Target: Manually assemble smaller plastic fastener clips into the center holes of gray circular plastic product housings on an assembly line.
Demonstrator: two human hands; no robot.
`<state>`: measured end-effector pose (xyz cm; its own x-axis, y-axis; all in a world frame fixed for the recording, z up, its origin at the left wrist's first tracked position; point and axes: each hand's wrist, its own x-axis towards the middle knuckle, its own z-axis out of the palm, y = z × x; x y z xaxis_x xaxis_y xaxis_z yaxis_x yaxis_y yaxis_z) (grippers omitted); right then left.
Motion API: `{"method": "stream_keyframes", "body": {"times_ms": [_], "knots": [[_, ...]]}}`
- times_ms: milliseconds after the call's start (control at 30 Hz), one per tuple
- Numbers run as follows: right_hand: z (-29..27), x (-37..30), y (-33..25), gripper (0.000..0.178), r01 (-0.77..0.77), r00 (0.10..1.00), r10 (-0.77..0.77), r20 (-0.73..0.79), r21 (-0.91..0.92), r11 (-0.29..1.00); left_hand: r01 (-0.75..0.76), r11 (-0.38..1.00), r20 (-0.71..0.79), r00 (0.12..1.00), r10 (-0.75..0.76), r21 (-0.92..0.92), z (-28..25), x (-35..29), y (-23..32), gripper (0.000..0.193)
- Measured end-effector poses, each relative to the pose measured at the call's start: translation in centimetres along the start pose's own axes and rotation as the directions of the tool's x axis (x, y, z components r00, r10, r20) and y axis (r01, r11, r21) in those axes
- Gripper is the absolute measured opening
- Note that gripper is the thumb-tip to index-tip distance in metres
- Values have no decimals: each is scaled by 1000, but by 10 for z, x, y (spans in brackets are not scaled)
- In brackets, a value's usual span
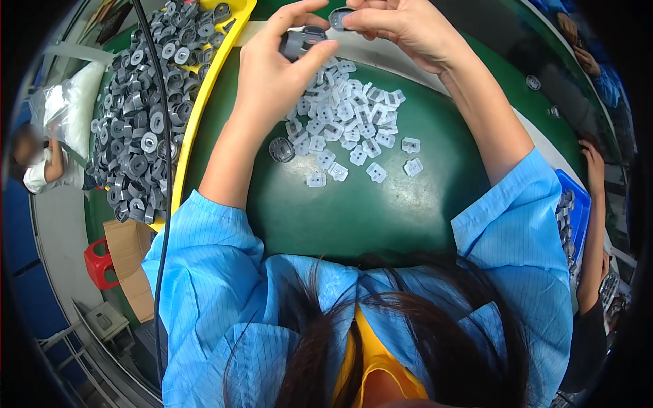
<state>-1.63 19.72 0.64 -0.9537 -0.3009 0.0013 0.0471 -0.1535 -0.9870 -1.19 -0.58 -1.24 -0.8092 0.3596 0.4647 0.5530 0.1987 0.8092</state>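
Note:
My left hand (275, 61) is closed round a dark grey plastic housing (297, 45), held up over the far side of the green table. Just to its right, my right hand (405, 27) pinches a small round grey plastic cap (338, 19) between thumb and fingers. The two parts are close together; whether they touch I cannot tell. Below my hands lies a heap of small clear plastic pieces (350, 112), several of them scattered toward me. A lone dark oval part (281, 149) rests on the table left of the heap.
At the left stands a yellow tray (197, 115) filled with grey plastic parts (139, 122). A black cable (163, 204) hangs in front of it. A blue bin (575, 211) with metal-looking pieces sits at the right, beside a co-worker's arm (593, 224). Another person is at far left.

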Motion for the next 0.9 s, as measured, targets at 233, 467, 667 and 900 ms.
{"method": "stream_keyframes", "body": {"times_ms": [233, 467, 667, 900], "knots": [[24, -14, -15, 18, 34, 990, -58, 129, 181, 983, -405, 890, -59, 903, 425, 208, -3, 3, 22, 39], [-4, 5, 6, 14, 0, 998, -7, 58, 127, 992, -100, 974, -116, 985, 125, 205, 6, -2, 10, 47], [-77, 31, 31, 31, -51, 881, -140, -452, -385, 922, 340, 914, -35, 934, -356, -223, -24, 5, -48, 40], [-49, 12, 5, 29, -3, 897, -384, -220, -871, 491, 363, 910, 10, 930, -369, -200, -17, 3, -38, 40]]}}
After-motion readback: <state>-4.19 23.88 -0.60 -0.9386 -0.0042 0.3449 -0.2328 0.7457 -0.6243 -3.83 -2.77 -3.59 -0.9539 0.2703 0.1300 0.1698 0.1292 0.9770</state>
